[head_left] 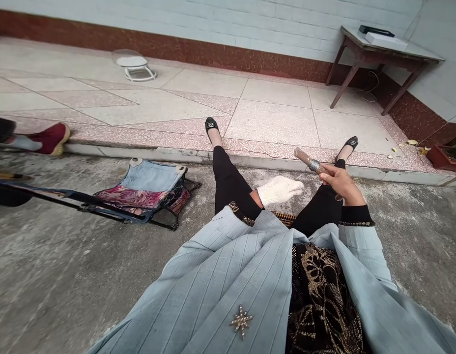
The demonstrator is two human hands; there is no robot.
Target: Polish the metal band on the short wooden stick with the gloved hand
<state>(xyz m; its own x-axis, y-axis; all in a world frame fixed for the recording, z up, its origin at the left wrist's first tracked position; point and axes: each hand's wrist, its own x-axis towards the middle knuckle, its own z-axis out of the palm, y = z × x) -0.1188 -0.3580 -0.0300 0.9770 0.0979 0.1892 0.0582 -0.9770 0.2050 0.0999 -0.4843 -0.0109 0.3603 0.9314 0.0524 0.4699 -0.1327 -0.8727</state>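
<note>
Coil-bound rod (302,156) is jutting left and far from the right hand (340,183); fingers are gripping only its near part, so a loosening pinch could be dropping it onto concrete (415,236). Whether the gloved left hand (281,191) is gripping anything, I cannot tell.

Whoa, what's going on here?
Someone sits with black shoes on a pinkish tiled step. The bare right hand holds up a brown stick-like thing bound with silvery wire. The left hand, in a white knitted glove, seems to hold nothing. A blue-and-pink cloth folding seat stands nearby.
</note>
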